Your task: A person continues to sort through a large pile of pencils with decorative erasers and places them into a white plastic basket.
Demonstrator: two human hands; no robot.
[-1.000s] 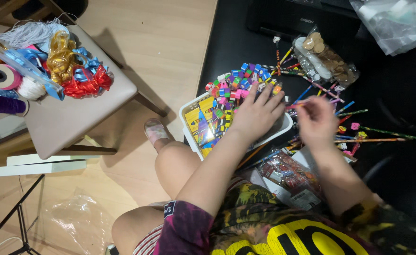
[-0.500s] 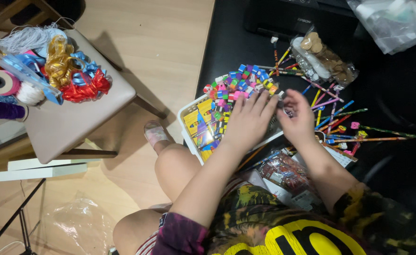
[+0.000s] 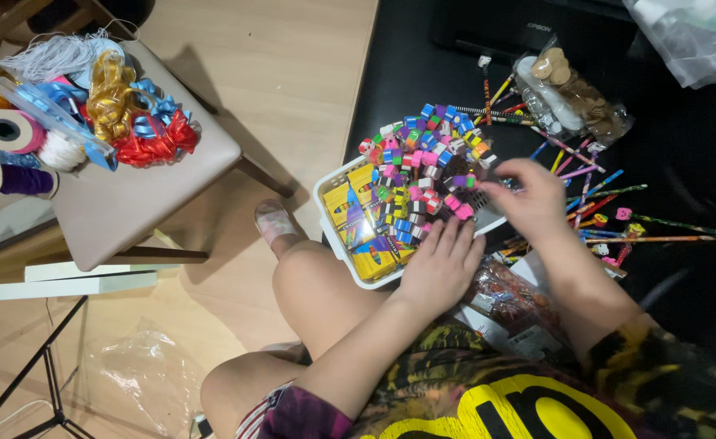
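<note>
Head view: left hand (image 3: 442,264) flat on basket (image 3: 335,236).

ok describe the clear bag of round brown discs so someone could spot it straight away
Start at the black table on the right, and look past the white basket of small coloured blocks toward the far edge. The bag lies there above the scattered pencils. It alone is clear plastic, holding tan discs stacked like coins.

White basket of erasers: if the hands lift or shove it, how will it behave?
The white basket is heaped above its rim with small colourful erasers, so tilting would probably spill some. It overhangs the black table, so a shove might tip it.
</note>
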